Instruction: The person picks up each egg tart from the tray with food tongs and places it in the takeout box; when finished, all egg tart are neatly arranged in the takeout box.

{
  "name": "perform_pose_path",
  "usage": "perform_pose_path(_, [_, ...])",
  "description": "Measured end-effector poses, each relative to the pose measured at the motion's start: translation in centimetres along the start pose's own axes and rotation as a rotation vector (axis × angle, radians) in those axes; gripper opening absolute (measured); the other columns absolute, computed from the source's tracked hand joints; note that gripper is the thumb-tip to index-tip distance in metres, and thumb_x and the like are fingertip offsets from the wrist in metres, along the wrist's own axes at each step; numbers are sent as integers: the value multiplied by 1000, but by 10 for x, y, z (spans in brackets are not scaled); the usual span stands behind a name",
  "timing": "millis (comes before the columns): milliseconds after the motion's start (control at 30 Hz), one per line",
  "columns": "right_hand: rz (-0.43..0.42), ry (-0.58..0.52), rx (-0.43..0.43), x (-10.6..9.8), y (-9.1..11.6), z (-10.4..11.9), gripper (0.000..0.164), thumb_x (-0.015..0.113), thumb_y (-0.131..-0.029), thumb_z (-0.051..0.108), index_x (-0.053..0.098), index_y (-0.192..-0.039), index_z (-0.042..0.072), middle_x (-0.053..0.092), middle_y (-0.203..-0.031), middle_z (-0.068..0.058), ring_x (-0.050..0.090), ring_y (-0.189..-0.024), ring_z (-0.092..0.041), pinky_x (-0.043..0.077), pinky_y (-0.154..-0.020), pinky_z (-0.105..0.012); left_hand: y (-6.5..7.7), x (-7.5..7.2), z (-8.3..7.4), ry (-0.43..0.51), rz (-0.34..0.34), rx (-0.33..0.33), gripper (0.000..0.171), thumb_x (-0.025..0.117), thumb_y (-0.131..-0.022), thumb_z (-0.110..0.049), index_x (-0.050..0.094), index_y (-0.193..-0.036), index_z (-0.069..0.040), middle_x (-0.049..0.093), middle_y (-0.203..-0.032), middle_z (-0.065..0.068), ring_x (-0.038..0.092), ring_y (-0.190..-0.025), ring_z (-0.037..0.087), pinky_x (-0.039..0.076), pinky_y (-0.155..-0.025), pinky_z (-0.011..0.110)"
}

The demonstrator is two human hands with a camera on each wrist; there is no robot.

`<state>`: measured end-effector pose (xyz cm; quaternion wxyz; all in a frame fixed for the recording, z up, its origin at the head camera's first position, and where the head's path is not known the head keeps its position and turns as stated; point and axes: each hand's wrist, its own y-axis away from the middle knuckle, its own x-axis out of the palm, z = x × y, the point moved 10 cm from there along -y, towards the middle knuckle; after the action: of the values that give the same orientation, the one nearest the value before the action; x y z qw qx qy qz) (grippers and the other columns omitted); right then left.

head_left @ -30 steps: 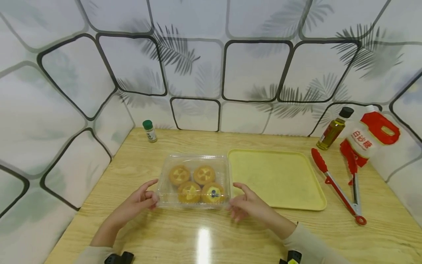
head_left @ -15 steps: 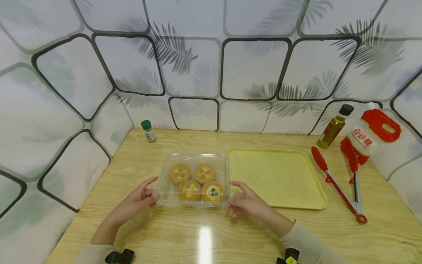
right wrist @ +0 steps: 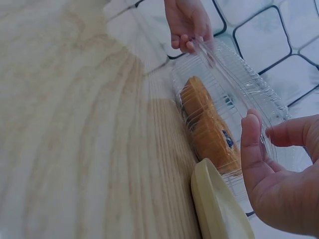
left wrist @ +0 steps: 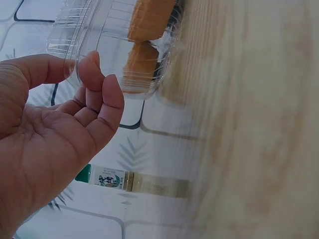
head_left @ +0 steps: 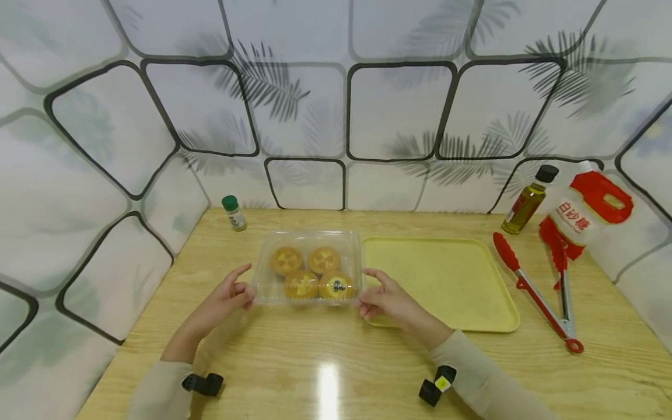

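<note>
A clear plastic clamshell box [head_left: 311, 237] with several round golden pastries [head_left: 303, 284] inside is held between the two hands. One pastry has dark berries on top. My left hand [head_left: 224, 305] pinches the box's left rim between thumb and fingers, as the left wrist view shows up close. At the opposite side, my right hand [head_left: 390, 302] pinches the right rim with thumb and index finger. In the right wrist view the box [right wrist: 239, 94] appears close over the wooden table, its lid closed.
Right of the box lies a yellow tray [head_left: 436, 286], its left edge beside my right fingers. Red-tipped tongs [head_left: 541, 303], an oil bottle [head_left: 527, 201] and a red-and-white sugar bag [head_left: 583, 213] are at the right. A green-capped shaker [head_left: 234, 214] stands back left, near the patterned wall.
Both hands have moved the box away from the person, toward the back of the table, keeping their grip on its sides. Tray, tongs, bottle and bag stay in place.
</note>
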<state>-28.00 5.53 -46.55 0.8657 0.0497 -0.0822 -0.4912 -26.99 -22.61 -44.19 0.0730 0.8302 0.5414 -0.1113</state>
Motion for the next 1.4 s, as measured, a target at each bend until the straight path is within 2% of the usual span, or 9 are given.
perform_pose_path(233, [-24,-18,-2,-5,-17,1,65,50,-95,2,12,-148,1,67,-83,-7,62,-67,-12,51,-63,-23,-14,-12,9,-9,-3,-42,69,48,-100,-14,2,-150,1,55,-84,9,55,-76,16,49,-78,30])
perform_pose_path(433, [-27,-25,3,-7,-25,3,65,48,-95,0,11,-148,1,66,-82,-7,62,-65,-11,51,-61,-22,-18,-16,10,15,-8,-57,71,50,-99,-13,2,-150,1,57,-87,11,56,-77,16,50,-79,31])
perform_pose_path(633, [-36,-32,12,-5,-26,5,63,47,-95,-2,13,-148,2,65,-79,-6,61,-64,-11,50,-60,-22,-18,-16,3,29,10,-16,69,48,-99,-6,0,-148,5,56,-85,7,56,-74,10,51,-76,30])
perform_pose_path(800, [-76,-13,16,-7,-27,7,62,48,-94,-4,17,-147,1,66,-75,-5,60,-61,-9,50,-58,-21,-18,-13,-2,35,21,14,67,47,-98,-2,1,-147,9,56,-83,4,59,-77,10,52,-77,31])
perform_pose_path(1000, [-136,-5,32,-10,-26,5,61,48,-93,-6,21,-147,2,65,-74,-7,58,-58,-10,48,-56,-21,-20,-8,-6,62,24,33,69,47,-98,-1,-1,-148,4,52,-78,-1,58,-79,13,52,-79,32])
perform_pose_path(1133, [-128,-17,28,-11,-26,4,61,48,-93,-6,21,-147,3,65,-74,-8,57,-57,-9,48,-55,-21,-20,-11,0,82,-10,1,73,49,-98,-3,-3,-149,0,55,-80,1,60,-80,14,52,-79,32])
perform_pose_path(1233, [-102,-43,18,-11,-27,1,60,48,-94,-4,20,-147,3,65,-76,-7,57,-57,-9,48,-56,-21,-20,-15,8,94,-51,-50,75,50,-98,-7,-2,-151,-4,58,-85,5,61,-81,15,51,-80,29])
perform_pose_path(1400, [-56,-103,6,-10,-26,-4,58,48,-96,1,18,-146,1,66,-79,-4,59,-62,-8,49,-59,-21,-18,-18,15,105,-81,-93,73,50,-99,-10,-1,-151,-4,58,-91,9,60,-82,14,50,-79,26])
